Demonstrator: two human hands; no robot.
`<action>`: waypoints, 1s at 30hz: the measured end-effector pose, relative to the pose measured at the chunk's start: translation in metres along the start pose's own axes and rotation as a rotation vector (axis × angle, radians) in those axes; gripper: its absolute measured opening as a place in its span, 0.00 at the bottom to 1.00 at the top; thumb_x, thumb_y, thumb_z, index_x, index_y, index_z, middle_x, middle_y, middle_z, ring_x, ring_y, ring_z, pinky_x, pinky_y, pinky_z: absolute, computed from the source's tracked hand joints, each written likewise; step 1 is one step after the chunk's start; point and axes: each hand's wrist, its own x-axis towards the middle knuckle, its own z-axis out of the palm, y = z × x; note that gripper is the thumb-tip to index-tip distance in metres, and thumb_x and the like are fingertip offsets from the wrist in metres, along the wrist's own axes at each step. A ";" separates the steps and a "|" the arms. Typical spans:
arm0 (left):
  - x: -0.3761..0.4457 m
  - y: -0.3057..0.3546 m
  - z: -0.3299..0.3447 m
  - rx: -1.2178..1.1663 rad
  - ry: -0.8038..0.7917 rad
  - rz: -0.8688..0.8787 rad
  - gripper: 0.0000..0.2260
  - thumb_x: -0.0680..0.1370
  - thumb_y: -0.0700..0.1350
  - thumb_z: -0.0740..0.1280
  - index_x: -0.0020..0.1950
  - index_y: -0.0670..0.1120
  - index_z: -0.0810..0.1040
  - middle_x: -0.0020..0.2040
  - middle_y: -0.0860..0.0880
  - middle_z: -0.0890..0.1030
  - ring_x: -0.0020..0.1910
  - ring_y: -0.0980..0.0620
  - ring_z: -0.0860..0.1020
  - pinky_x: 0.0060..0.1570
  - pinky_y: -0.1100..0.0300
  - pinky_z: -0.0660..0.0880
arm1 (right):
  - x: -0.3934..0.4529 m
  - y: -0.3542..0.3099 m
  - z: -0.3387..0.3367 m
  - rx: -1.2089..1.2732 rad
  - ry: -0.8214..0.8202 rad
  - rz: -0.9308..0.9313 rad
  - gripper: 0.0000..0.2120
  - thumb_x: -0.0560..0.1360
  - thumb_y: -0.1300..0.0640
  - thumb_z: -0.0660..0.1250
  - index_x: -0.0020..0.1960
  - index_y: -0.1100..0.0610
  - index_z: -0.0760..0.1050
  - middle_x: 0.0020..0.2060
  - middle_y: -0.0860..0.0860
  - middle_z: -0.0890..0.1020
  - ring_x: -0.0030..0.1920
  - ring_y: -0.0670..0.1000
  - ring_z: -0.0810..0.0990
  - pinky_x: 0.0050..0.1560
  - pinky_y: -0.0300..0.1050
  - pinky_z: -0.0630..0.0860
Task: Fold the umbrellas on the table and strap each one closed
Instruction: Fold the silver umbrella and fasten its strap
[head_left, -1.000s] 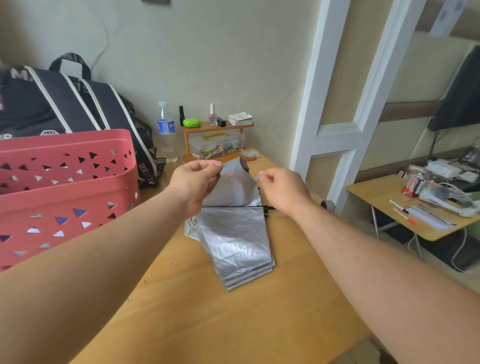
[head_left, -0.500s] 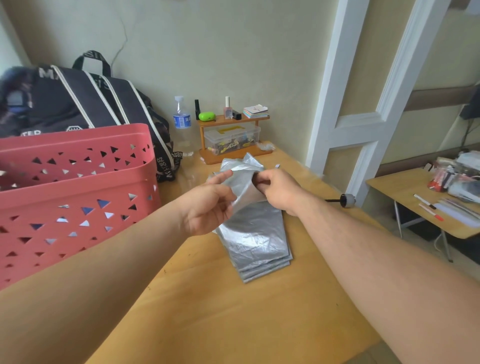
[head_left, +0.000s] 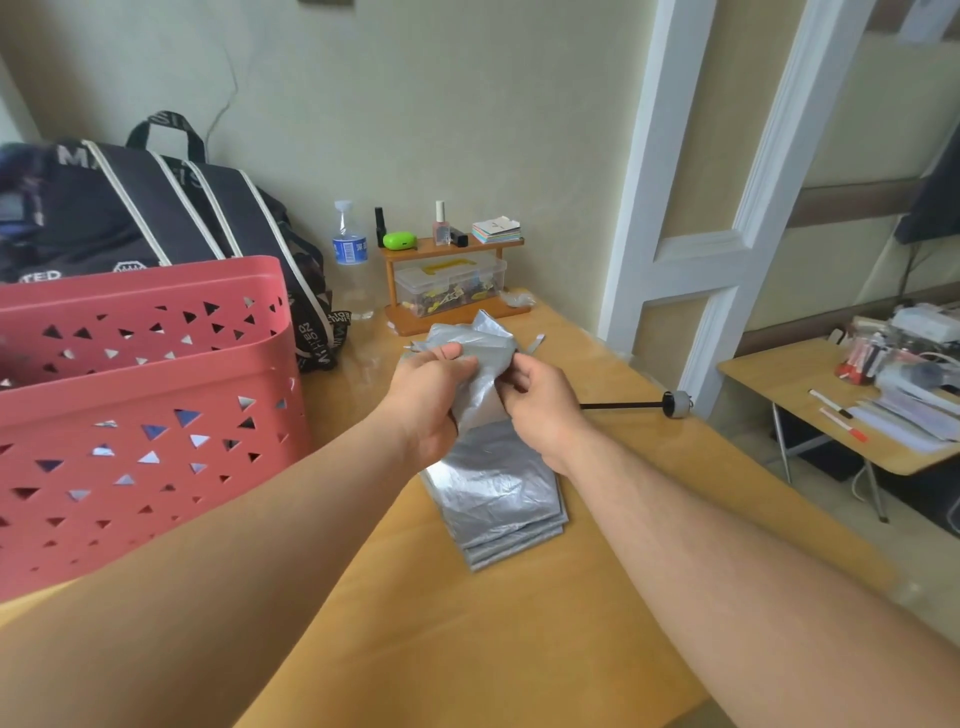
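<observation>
Here the person is partway through pleating a silver umbrella (head_left: 493, 488) that lies on the wooden bench (head_left: 597, 597) directly ahead, between the two forearms. The left hand (head_left: 431, 395) pinches a bunched fold of the canopy near its far end, thumb on top and fingers curled beneath. The right hand (head_left: 540, 400) is curled against the same bunch from the other side and appears to grip the fabric too, though its fingertips are hidden.

To do this step well, the judgement is that each panel should be drawn flat and laid over the last one in the same direction, so the pleats stack evenly before rolling. Keeping the fabric taut between the hands should prevent creases, and the small strap (head_left: 537, 343), which pokes out just beyond the right hand, ought to stay free on the outside so it can wrap the bundle at the end.

The umbrella's canopy is metallic grey and crinkled. Its near half already lies in neat flat layers, edges stepped one above another, while the far half is loose and rumpled in the hands. A thin black shaft (head_left: 618, 406) runs out to the right, ending in a round grey-and-black handle (head_left: 675, 404) near the bench's edge. The strapping is not yet done.
</observation>
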 end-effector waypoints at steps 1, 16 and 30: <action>0.000 0.000 0.001 -0.005 0.001 -0.003 0.08 0.83 0.32 0.65 0.57 0.43 0.77 0.47 0.43 0.85 0.42 0.48 0.85 0.42 0.55 0.82 | 0.001 0.000 -0.002 0.010 0.042 0.011 0.14 0.82 0.64 0.67 0.61 0.48 0.83 0.52 0.44 0.88 0.55 0.46 0.86 0.60 0.47 0.81; 0.006 0.018 -0.017 0.219 0.145 0.275 0.15 0.81 0.40 0.72 0.66 0.53 0.80 0.63 0.43 0.81 0.59 0.47 0.83 0.60 0.43 0.81 | 0.002 -0.014 -0.030 -0.068 0.292 0.049 0.08 0.75 0.59 0.78 0.40 0.51 0.81 0.33 0.42 0.81 0.35 0.43 0.78 0.44 0.40 0.76; 0.014 0.026 -0.034 0.553 0.041 0.512 0.16 0.77 0.42 0.77 0.60 0.59 0.83 0.41 0.45 0.71 0.39 0.51 0.72 0.46 0.56 0.76 | 0.002 -0.044 -0.040 0.164 0.134 0.062 0.22 0.74 0.70 0.75 0.62 0.50 0.80 0.47 0.52 0.87 0.46 0.49 0.86 0.46 0.39 0.79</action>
